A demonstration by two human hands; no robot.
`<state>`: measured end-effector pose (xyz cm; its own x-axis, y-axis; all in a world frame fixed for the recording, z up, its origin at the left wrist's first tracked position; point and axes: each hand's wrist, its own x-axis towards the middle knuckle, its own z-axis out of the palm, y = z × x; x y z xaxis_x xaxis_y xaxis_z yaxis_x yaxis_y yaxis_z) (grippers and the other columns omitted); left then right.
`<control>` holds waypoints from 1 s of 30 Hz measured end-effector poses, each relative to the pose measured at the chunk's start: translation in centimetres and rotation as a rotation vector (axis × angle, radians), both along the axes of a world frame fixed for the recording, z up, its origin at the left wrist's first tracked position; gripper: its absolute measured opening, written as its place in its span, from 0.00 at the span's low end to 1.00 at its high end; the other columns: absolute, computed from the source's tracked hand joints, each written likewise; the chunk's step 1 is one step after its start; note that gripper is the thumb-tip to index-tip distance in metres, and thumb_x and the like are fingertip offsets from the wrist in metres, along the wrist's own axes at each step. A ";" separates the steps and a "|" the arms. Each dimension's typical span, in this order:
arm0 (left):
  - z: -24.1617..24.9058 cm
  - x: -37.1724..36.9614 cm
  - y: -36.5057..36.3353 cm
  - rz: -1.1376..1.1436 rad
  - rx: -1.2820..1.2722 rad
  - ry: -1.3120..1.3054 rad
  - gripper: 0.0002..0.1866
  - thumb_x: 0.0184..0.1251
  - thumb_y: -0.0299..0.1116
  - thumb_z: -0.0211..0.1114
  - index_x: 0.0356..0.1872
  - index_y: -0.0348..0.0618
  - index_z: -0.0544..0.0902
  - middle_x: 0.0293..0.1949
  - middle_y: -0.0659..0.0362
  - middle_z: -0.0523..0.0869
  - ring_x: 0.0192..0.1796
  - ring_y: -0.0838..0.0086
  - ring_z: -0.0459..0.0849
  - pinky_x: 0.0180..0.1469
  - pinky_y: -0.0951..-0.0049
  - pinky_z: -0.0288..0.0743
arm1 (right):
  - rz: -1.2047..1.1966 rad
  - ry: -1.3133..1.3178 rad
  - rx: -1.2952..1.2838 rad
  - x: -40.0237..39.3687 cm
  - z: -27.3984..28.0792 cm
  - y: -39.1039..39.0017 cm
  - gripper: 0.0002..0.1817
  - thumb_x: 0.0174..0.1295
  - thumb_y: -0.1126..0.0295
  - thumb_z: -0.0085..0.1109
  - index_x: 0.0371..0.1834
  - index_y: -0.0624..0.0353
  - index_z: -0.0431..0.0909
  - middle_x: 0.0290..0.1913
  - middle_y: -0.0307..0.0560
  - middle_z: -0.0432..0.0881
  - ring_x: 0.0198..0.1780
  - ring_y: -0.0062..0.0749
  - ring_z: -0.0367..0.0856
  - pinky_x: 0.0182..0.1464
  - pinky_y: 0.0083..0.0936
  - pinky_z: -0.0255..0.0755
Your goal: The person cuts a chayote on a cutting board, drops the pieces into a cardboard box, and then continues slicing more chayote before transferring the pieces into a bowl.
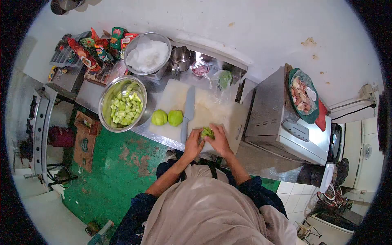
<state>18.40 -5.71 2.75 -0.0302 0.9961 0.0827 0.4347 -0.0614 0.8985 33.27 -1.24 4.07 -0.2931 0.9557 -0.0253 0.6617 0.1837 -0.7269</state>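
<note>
On the pale cutting board (168,97), close to its front edge, my left hand (192,143) and my right hand (219,141) close in from both sides on a cut green chayote (208,132). Fingers of both hands curl against it and partly cover it. A broad grey knife (189,107) lies on the board left of my hands, with nobody holding it. Further left sit two light green chayote pieces, one (159,117) beside the other (175,118). A steel bowl (141,87) left of the board holds diced chayote (125,107).
Behind the board stand a bowl with white contents (148,56), a steel mug (180,58), a small dish of pink slices (200,68) and a clear plastic bag (221,85). At right is a metal appliance (269,110) bearing a green tray (313,92). Food packets (85,57) crowd the back left.
</note>
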 end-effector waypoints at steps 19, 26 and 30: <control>-1.7 0.1 -0.3 0.170 -0.112 -0.443 0.20 0.61 0.14 0.50 0.56 0.37 0.69 0.45 0.56 0.79 0.47 0.72 0.78 0.53 0.75 0.72 | 0.175 -0.157 0.183 -1.0 -0.9 0.2 0.15 0.50 0.75 0.58 0.44 0.59 0.76 0.46 0.53 0.74 0.50 0.51 0.72 0.51 0.38 0.70; -2.7 -0.2 0.1 0.251 -0.148 -0.950 0.16 0.66 0.22 0.50 0.55 0.37 0.70 0.46 0.58 0.79 0.47 0.74 0.78 0.50 0.76 0.72 | -0.188 0.196 -0.214 0.4 -1.1 2.8 0.11 0.48 0.80 0.58 0.37 0.60 0.81 0.37 0.44 0.80 0.40 0.30 0.79 0.43 0.25 0.72; -2.3 0.1 0.7 0.272 -0.217 -0.951 0.15 0.68 0.26 0.50 0.55 0.37 0.70 0.46 0.58 0.79 0.48 0.75 0.77 0.49 0.75 0.73 | -0.249 0.634 -0.558 1.2 -0.7 3.8 0.12 0.49 0.79 0.58 0.39 0.62 0.80 0.39 0.44 0.81 0.40 0.30 0.79 0.43 0.26 0.74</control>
